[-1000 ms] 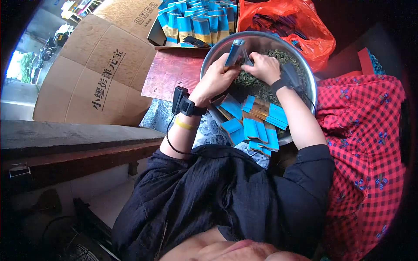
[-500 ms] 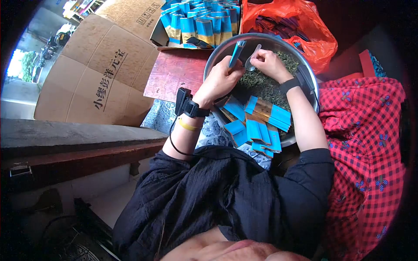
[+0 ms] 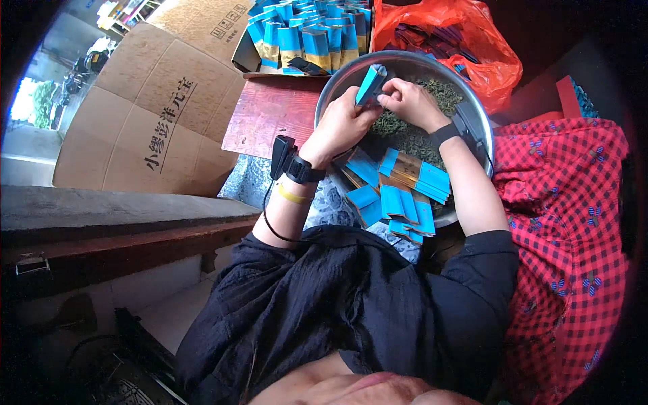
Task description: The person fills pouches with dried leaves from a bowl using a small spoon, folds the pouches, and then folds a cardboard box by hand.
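Note:
My left hand (image 3: 347, 121) is closed around a blue pouch (image 3: 370, 86), which stands tilted up with its mouth spread open. Close beside it, my right hand (image 3: 410, 104) has its fingers pinched near the pouch; what they hold is hidden. The clear spoon seen earlier cannot be made out. Both hands are above a metal basin (image 3: 487, 101) of dried green leaves (image 3: 415, 138). A pile of flat blue and gold pouches (image 3: 405, 196) lies on the near side of the basin.
A carton (image 3: 246, 57) of upright blue and gold pouches (image 3: 316, 44) stands on a red wooden board (image 3: 270, 111). Behind the basin is a red plastic bag (image 3: 496, 67). Large cardboard (image 3: 128, 108) leans at left; red checked cloth (image 3: 567, 236) is at right.
The pouch in my left hand has turned and its mouth has opened. My right hand has shifted slightly left and down toward it, and the spoon has gone out of sight.

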A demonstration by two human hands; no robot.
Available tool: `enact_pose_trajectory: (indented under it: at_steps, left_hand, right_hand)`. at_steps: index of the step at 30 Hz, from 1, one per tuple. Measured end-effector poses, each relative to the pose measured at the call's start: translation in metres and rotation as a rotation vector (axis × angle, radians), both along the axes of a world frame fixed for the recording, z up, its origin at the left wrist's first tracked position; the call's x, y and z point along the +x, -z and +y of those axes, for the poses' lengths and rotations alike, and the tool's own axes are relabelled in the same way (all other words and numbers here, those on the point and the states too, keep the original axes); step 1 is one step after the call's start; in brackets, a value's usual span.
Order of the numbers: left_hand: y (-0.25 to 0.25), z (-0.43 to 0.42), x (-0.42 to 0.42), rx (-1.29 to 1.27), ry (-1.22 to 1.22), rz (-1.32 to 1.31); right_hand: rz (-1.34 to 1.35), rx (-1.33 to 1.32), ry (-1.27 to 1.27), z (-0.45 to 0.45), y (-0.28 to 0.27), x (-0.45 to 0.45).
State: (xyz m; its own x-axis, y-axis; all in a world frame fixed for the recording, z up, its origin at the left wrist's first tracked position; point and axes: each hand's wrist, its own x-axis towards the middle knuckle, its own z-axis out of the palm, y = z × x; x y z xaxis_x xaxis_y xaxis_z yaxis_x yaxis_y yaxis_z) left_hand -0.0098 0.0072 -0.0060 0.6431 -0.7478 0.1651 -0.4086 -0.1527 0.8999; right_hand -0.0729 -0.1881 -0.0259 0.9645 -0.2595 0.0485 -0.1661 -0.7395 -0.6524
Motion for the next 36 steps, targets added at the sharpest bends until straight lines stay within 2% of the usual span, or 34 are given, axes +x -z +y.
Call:
enact_pose_trajectory:
  at_steps: [4,7,8,13,17,21,26,28,32,34,36]
  left_hand:
    - [0.0,0.0,-0.001,-0.011,-0.013,-0.037]
    - [-0.003,0.001,-0.002,0.036,0.001,-0.047]
    - [-0.003,0.001,-0.003,0.017,0.006,-0.036]
    - [-0.004,0.001,-0.002,-0.001,-0.002,-0.024]
    - [-0.001,0.001,0.0,-0.001,-0.024,-0.021]
    - [0.01,-0.004,0.004,-0.121,-0.053,0.007]
    - [-0.002,-0.001,0.0,-0.052,-0.098,-0.085]
    - [0.0,-0.001,-0.001,-0.03,-0.109,-0.114]
    - [0.002,-0.001,0.0,-0.083,-0.094,0.03]
    - [0.002,-0.002,0.001,-0.087,-0.089,0.079]
    - [0.006,-0.002,0.003,-0.177,-0.041,0.108]
  right_hand:
    - [0.023,-0.099,0.0,0.004,0.021,0.005]
    - [-0.032,-0.372,-0.123,0.01,0.031,0.006]
    - [-0.032,-0.373,-0.123,0.009,0.032,0.006]
    - [-0.058,-0.229,-0.114,0.005,0.026,0.006]
    - [-0.016,-0.274,-0.058,0.007,0.018,0.004]
    - [-0.266,-0.059,-0.082,0.017,0.003,0.008]
    - [-0.294,-0.056,-0.131,0.022,-0.011,0.001]
    - [-0.306,0.073,-0.14,0.02,-0.011,-0.001]
    - [-0.446,0.236,-0.149,0.01,-0.012,0.001]
    - [-0.412,0.281,0.048,0.009,-0.032,-0.004]
    - [-0.51,0.333,0.058,0.006,-0.034,-0.004]
